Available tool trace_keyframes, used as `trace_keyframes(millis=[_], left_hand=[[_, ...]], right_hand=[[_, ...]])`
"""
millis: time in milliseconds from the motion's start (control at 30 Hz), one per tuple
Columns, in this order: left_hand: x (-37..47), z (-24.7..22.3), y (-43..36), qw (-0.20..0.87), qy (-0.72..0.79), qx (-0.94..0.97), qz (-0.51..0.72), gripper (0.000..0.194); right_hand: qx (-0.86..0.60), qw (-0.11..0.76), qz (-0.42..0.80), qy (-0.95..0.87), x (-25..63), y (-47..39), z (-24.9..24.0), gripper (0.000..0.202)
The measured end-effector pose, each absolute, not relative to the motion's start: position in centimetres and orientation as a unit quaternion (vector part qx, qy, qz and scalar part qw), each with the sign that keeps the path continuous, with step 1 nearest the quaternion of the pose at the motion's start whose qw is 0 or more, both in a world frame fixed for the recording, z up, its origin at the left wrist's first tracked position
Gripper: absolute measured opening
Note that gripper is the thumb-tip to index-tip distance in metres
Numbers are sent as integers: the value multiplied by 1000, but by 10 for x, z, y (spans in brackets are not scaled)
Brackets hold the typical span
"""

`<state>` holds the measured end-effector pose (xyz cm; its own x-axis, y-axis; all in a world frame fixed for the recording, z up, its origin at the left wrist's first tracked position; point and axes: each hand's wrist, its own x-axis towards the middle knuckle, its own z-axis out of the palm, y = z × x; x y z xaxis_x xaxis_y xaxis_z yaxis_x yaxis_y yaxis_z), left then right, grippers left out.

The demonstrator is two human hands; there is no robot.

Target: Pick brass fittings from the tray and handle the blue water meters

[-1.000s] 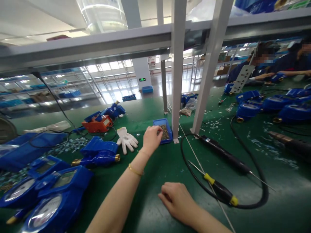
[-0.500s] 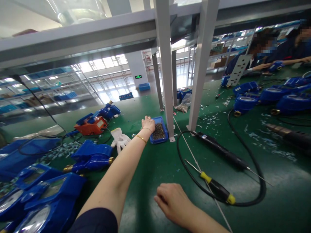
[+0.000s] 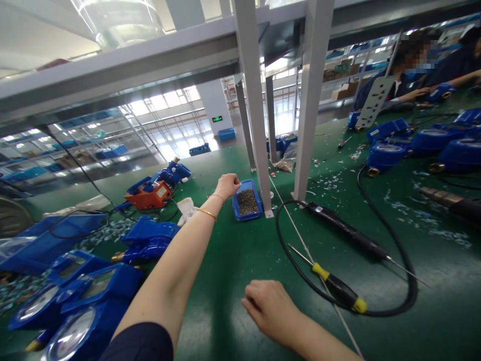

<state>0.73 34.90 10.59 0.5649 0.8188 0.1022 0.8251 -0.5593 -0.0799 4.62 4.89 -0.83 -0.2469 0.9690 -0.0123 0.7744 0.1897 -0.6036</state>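
Note:
My left hand reaches far out over the green bench, its fingers pinched together at the left rim of a small blue tray filled with small dark screws. I cannot tell whether a screw is between the fingertips. My right hand rests near me on the mat, fingers curled loosely, holding nothing. A yellow-and-black screwdriver lies just right of that hand. A black electric screwdriver with a looping cable lies beyond it.
Blue water meters crowd the left edge, with another farther out, a white glove and an orange device. Grey frame posts stand right behind the tray. More meters and seated co-workers are at right.
My left hand moved from over the screws to the tray's left rim and its fingers have pinched together. The right hand has stayed in place. The view shifted slightly.

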Motion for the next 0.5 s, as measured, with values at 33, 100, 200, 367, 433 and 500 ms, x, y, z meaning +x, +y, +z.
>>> trace_keyframes(millis=[33,100,200,367,433,500], left_hand=[[7,104,347,57,-455,-888,-26,13],[6,99,342,53,-424,-904,-18,20],[7,94,338,57,-382,-922,14,22],[11,89,336,88,-377,-919,71,7],[14,86,335,96,-384,-914,85,6],[18,82,336,103,-395,-908,92,8]], right_hand=[[-582,190,255,-748,46,49,-8,22],[-581,190,255,-749,46,49,-8,23],[-580,188,258,-750,47,49,-6,22],[-578,187,263,-749,47,48,-3,22],[-578,187,265,-749,47,48,-4,22],[-578,185,266,-749,47,48,-5,21]])
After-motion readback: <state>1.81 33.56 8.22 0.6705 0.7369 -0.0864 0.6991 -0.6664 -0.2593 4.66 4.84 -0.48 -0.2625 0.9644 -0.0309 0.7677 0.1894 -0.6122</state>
